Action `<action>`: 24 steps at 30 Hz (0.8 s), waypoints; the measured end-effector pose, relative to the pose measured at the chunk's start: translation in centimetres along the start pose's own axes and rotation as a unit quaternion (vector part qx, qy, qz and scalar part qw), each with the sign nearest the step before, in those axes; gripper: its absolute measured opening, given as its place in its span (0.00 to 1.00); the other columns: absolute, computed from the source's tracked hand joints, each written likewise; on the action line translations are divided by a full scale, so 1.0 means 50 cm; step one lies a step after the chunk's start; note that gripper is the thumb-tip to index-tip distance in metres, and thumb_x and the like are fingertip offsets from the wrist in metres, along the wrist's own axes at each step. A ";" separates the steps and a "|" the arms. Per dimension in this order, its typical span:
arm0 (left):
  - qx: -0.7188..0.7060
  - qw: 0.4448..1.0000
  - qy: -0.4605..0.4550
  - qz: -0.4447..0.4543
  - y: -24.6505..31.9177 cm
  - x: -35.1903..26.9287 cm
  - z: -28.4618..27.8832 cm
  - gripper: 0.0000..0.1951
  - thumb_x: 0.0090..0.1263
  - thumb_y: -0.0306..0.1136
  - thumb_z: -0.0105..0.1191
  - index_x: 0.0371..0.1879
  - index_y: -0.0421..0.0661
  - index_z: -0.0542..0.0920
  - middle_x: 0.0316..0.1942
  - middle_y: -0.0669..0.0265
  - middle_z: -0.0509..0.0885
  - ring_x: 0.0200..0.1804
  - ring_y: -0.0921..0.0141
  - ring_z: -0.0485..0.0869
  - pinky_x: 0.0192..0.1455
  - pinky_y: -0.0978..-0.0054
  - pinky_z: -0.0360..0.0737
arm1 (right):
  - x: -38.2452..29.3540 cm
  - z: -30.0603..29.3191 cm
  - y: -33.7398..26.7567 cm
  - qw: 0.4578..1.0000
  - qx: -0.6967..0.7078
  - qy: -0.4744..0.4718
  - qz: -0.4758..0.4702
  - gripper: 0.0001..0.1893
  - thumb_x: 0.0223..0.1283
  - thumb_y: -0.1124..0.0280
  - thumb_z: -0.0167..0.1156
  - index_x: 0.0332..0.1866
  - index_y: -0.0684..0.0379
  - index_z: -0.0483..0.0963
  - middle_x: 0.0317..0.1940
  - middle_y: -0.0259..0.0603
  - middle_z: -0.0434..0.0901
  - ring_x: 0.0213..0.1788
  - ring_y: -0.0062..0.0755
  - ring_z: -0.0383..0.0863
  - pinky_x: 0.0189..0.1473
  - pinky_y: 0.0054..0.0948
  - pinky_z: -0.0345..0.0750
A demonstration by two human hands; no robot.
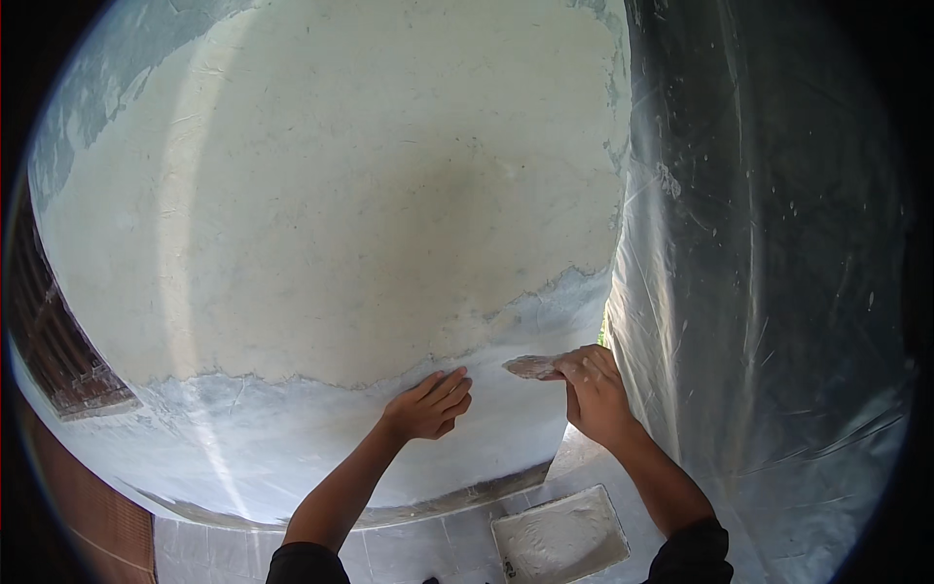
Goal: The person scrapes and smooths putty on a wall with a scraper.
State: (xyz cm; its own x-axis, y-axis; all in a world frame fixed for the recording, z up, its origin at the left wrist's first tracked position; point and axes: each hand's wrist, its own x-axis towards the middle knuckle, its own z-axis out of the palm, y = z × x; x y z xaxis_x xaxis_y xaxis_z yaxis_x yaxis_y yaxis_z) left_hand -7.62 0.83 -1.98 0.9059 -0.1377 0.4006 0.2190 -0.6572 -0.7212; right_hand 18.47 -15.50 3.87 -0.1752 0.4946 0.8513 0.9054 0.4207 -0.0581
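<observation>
My right hand (595, 387) grips a putty knife (531, 367), its blade coated with pale filler and pointing left along the wall. Specks of filler dot the fingers. To the left of the blade, my left hand (432, 405) holds nothing. Its fingers are extended at the wall, close under the ragged edge of the skim coat; whether they press on it is unclear. The wall (379, 219) is coated cream over its upper and middle part. Below that runs a whitish-blue band (496, 416) of differently finished plaster.
On the tiled floor (401, 547) stands a rectangular tub (562, 536) of white filler. A translucent plastic sheet (788, 255) hangs down the right side, beside the wall's edge. At the far left are a dark wooden grille (66, 343) and a reddish-brown woven surface (95, 504).
</observation>
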 end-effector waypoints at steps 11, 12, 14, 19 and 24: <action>0.026 0.999 -0.008 0.022 -0.001 0.001 0.009 0.20 0.58 0.44 0.54 0.49 0.52 0.72 0.60 0.68 0.74 0.69 0.65 0.68 0.68 0.62 0.65 | 0.189 0.018 0.017 0.993 0.088 -0.066 -0.032 0.21 0.49 0.91 0.52 0.51 0.64 0.71 0.37 0.48 0.75 0.44 0.49 0.74 0.50 0.40 0.70; 0.028 0.999 -0.012 0.021 0.000 -0.002 0.011 0.21 0.58 0.45 0.54 0.50 0.52 0.72 0.60 0.68 0.74 0.70 0.65 0.67 0.68 0.62 0.65 | 0.193 0.025 0.018 0.994 0.088 -0.053 -0.033 0.22 0.49 0.91 0.51 0.51 0.64 0.71 0.37 0.48 0.75 0.44 0.50 0.74 0.51 0.40 0.70; 0.029 0.999 -0.013 0.022 0.002 -0.007 0.016 0.21 0.58 0.45 0.55 0.50 0.53 0.72 0.60 0.68 0.74 0.70 0.64 0.67 0.68 0.62 0.65 | 0.203 0.021 0.013 0.996 0.085 -0.015 0.001 0.22 0.50 0.91 0.51 0.52 0.64 0.71 0.37 0.48 0.75 0.43 0.50 0.74 0.50 0.41 0.70; 0.051 0.998 -0.002 0.028 0.002 -0.009 0.017 0.22 0.57 0.46 0.55 0.50 0.53 0.71 0.61 0.68 0.73 0.70 0.64 0.67 0.69 0.62 0.63 | 0.193 0.011 0.026 0.988 0.095 0.096 0.078 0.21 0.55 0.91 0.49 0.54 0.63 0.72 0.35 0.49 0.73 0.35 0.40 0.76 0.38 0.31 0.74; 0.039 0.999 -0.012 0.022 0.000 -0.003 0.012 0.21 0.58 0.45 0.54 0.50 0.53 0.71 0.61 0.68 0.73 0.70 0.65 0.67 0.68 0.62 0.64 | 0.180 0.042 0.009 0.993 0.093 0.070 0.029 0.21 0.56 0.89 0.50 0.55 0.62 0.72 0.36 0.49 0.74 0.35 0.42 0.76 0.38 0.33 0.74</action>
State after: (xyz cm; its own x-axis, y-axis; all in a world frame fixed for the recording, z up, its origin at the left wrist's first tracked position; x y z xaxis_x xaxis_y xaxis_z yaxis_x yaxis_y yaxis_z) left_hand -7.55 1.29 -2.36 0.9232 -0.1467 0.3554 0.2064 -0.5908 -0.7800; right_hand 16.47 -9.25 10.42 -0.0577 0.4171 0.9070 0.8235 0.5334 -0.1929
